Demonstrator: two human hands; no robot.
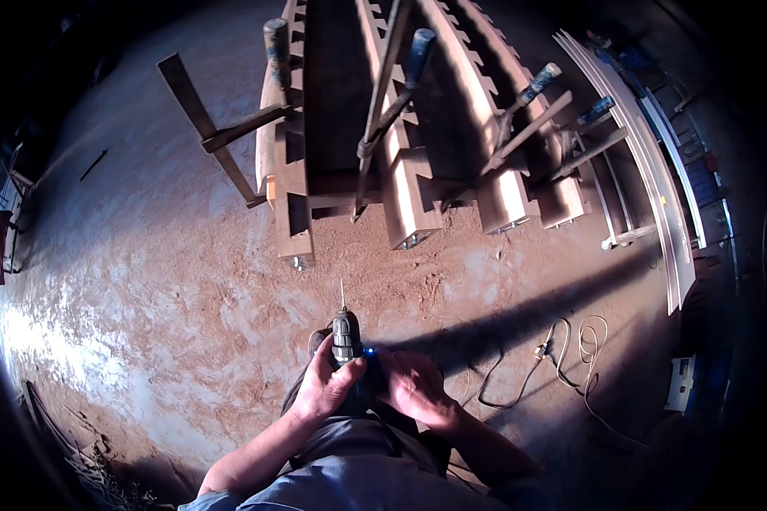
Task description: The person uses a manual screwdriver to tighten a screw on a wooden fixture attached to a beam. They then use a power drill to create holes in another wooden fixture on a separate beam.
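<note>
A power drill (346,330) with a black chuck and a thin bit is held in front of my body, the bit pointing away from me. My left hand (325,381) is closed around the drill just behind the chuck, thumb on top. On the drill's right side my right hand (413,385) is wrapped round its dark body, which is mostly hidden; a small blue light shows between the hands. Beyond the bit tip, apart from it, stands the near end of the leftmost notched wooden beam (295,232), with metal bolt ends sticking out of it.
Several more notched beams (413,200) lie side by side, with bar clamps (419,53) across them. Long pale strips (656,170) lie at the right. A cable (562,375) is coiled loosely on the dusty floor (187,281). Dark debris (60,434) lies at lower left.
</note>
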